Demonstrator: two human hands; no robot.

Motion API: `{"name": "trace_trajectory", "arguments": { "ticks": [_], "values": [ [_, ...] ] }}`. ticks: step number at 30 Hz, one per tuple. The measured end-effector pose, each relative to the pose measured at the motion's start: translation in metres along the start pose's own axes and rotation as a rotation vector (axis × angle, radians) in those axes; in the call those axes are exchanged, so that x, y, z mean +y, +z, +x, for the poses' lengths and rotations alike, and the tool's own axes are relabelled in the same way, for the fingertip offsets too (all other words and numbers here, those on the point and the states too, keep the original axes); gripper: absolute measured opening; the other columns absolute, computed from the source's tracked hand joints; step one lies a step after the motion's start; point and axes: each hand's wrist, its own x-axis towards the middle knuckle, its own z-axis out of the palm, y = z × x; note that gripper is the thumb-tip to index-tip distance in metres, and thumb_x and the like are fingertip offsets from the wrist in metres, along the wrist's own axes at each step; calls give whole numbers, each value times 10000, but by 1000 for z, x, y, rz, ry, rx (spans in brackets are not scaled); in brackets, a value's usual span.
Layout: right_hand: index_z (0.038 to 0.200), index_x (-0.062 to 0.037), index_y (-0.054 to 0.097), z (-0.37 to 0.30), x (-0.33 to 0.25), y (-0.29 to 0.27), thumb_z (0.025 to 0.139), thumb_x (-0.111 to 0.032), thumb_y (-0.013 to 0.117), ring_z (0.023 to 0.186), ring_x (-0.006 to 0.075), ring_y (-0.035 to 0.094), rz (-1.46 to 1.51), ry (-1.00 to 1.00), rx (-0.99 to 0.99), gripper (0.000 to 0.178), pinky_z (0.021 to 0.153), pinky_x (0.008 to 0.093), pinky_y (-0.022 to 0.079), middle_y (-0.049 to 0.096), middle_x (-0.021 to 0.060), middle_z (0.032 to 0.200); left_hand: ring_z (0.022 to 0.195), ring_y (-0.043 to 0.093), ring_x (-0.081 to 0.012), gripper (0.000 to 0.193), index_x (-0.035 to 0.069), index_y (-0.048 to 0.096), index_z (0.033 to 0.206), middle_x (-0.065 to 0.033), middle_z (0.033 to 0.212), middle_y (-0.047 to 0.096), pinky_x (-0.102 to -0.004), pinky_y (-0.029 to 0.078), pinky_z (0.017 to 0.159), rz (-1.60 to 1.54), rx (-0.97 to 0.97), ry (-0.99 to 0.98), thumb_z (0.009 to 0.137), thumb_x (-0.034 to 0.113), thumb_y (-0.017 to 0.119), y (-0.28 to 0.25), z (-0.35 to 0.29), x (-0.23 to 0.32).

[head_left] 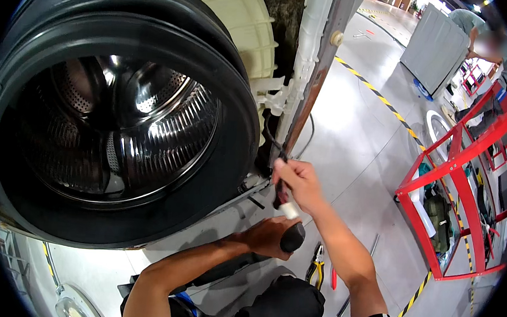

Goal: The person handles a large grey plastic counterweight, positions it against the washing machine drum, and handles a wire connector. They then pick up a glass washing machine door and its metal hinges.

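Right hand (299, 185): fingers closed on a dark cable (275, 142), just right of the washing machine's lower front corner; a white plug (288, 211), blurred, shows directly below this hand. Left hand (266, 236): curled around a dark rounded object (292, 238), kind unclear, just under the plug. Machine's steel drum (119, 130) visible inside the black rubber seal (239, 151). Pliers (316, 268) with yellow-and-black handles lie on the floor (345, 207), near the right forearm.

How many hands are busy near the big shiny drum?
2. The left hand is lower, around a dark handle. The right hand is above it, a bit to the right, pinching a dark cable.
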Motion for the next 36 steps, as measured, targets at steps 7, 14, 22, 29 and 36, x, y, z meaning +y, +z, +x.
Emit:
{"name": "trace_trajectory", "arguments": {
  "ticks": [7,14,22,29,36],
  "values": [
    [735,-88,500,-9,-11,-11,950,-348,309,383,93,337,866,30,-363,388,384,247,277,357,-27,501,886,560,-360,691,-29,438,1141,-223,962,557,-387,448,789,-163,54,92,536,173,705,-7,2,-10],
    [854,-43,570,-14,-35,1,943,-280,378,292,61,250,815,78,-147,317,304,223,204,287,-62,427,871,556,-354,690,5,443,1137,-205,942,564,-386,451,775,-130,-27,-39,536,216,708,-15,5,-7],
    [889,46,558,-20,-59,9,888,-295,514,304,47,253,600,74,41,344,304,212,191,339,-44,420,806,612,-298,565,-23,518,993,-191,857,616,-352,470,736,-160,22,-84,541,223,752,-20,8,-3],
    [997,61,538,-21,-62,13,870,-290,548,323,32,276,493,33,78,373,304,202,191,365,-56,446,887,582,-303,733,54,430,1194,-185,956,591,-347,445,814,-98,5,-188,550,261,712,-19,6,-12],
    [1021,-16,520,-21,-58,18,854,-198,566,315,53,331,541,-199,261,251,291,197,220,440,-32,490,941,565,-296,695,-3,464,1140,-202,996,580,-344,423,843,-113,9,-202,551,261,721,-22,6,-8]
  ]
}}
